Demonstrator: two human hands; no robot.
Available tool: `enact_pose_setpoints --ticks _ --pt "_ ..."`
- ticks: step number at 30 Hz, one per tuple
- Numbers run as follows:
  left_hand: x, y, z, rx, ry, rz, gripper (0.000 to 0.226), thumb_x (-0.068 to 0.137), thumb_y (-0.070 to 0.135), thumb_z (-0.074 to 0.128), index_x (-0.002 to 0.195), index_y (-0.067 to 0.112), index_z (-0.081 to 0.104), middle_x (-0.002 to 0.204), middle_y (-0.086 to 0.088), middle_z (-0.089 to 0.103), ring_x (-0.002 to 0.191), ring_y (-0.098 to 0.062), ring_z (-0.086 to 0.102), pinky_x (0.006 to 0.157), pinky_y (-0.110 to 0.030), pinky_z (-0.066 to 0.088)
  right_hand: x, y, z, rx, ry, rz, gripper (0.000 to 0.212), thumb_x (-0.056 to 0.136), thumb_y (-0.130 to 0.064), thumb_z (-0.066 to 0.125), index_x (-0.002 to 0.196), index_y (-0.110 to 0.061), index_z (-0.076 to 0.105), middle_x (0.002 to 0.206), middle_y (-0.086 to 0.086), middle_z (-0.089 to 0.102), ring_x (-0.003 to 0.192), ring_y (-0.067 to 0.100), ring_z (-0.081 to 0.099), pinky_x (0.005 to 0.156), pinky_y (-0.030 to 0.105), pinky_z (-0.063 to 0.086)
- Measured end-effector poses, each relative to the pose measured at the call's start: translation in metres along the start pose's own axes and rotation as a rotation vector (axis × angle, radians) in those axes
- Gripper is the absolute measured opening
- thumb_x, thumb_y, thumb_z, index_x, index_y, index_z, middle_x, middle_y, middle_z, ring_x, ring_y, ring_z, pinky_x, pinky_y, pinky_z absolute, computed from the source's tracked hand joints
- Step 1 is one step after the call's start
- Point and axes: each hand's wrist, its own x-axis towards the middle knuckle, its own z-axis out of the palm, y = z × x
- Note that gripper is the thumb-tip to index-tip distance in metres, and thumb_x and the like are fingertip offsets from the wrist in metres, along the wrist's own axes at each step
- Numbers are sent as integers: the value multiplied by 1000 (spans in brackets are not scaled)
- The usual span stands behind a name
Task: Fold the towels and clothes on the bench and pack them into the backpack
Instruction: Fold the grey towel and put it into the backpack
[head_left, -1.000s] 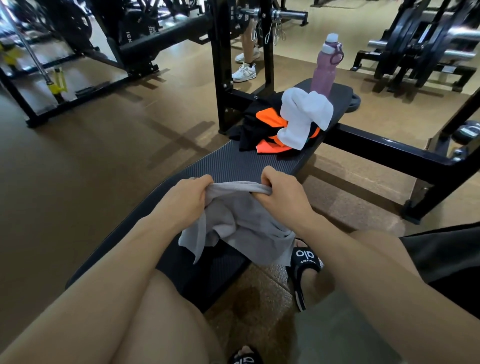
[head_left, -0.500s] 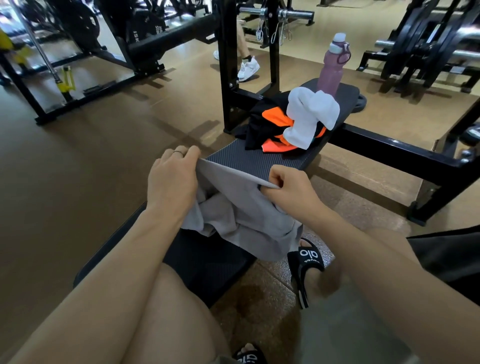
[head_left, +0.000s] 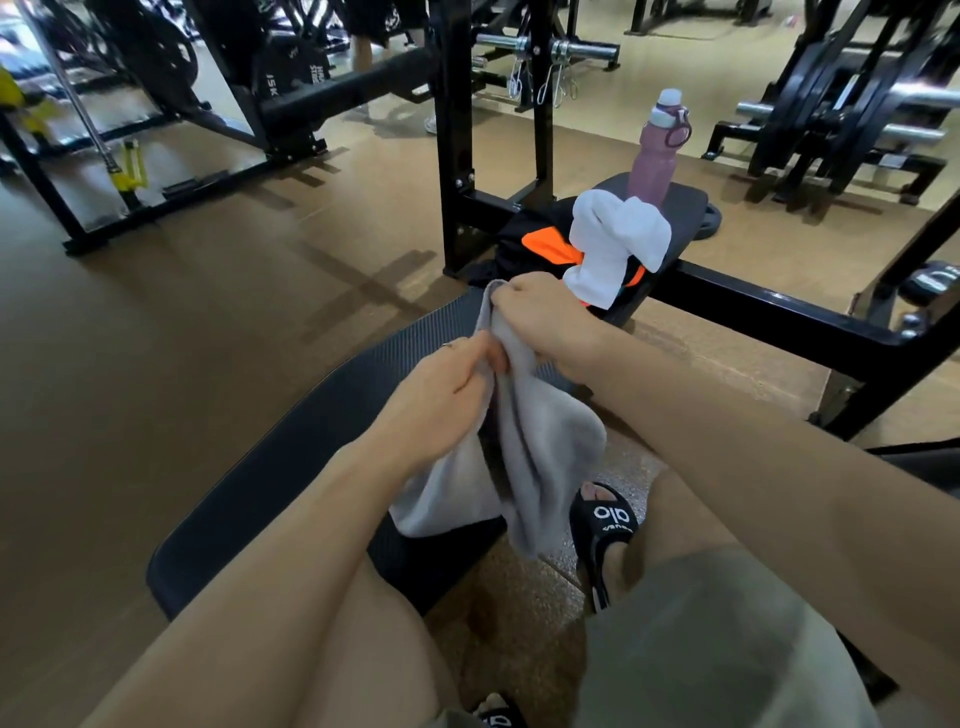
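We now hold the grey towel (head_left: 540, 441) upright over the bench (head_left: 322, 415), right hand (head_left: 540, 317) gripping the corner above, left hand (head_left: 441, 400) pinching lower, its spread edge drawn together for folding.

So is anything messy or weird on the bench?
A bit messy: the white towel lies crumpled on a bunched black and orange garment at the bench's far end, both unfolded. The pink bottle stands upright; nothing spilled.
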Motion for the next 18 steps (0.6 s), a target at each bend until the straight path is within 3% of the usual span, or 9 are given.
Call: enact_pose_setpoints --ticks 2,4,6,9,13,15,18 --pt "1 -2 -1 80 41 -59 32 92 39 36 105 26 62 96 6 62 90 -11 58 80 -40 51 -2 -9 5 47 -54 14 21 97 -13 44 81 -5 55 72 10 52 75 28 54 68 40 49" --pt "2 -5 -3 147 76 -85 45 88 56 32 102 29 65 92 9 62 85 -8 59 74 -38 53 -3 -16 7 1 -49 -12 19 97 -13 44 84 -5 56 76 11 50 75 25 51 66 36 45" --pt "1 -10 -5 184 113 -75 42 87 61 34 89 30 62 84 10 60 78 -6 57 67 -35 49 -5 -20 7 -34 0 -35 18 97 -14 45 86 -5 56 76 10 48 74 22 49 63 33 43" --pt "1 -7 -6 171 214 -60 39 90 62 37 69 31 48 72 9 53 70 -6 52 62 -31 36 -6 -21 7 -28 22 -36 16 95 -13 45 83 -5 54 75 10 52 74 22 56 66 39 53" --pt "1 -3 -2 262 286 -88 44 93 63 48 73 24 46 74 9 51 71 -8 50 61 -30 35 -13 -23 10 49 -9 20 19 96 -10 41 80 -9 51 70 10 60 63 24 61 55 32 52" --pt "1 -4 -1 332 320 -117 39 94 58 54 75 26 42 77 10 48 72 -10 50 61 -31 36 -14 -23 16 103 -32 38 18 97 -10 39 86 -8 54 73 15 67 67 30 69 63 36 60" --pt "1 -4 -1 387 388 -133 33 101 43 49 76 22 42 75 10 44 69 -16 48 59 -33 34 -12 -23 24 23 65 -13 19 97 -17 42 80 -12 50 88 14 64 88 33 67 83 46 57"
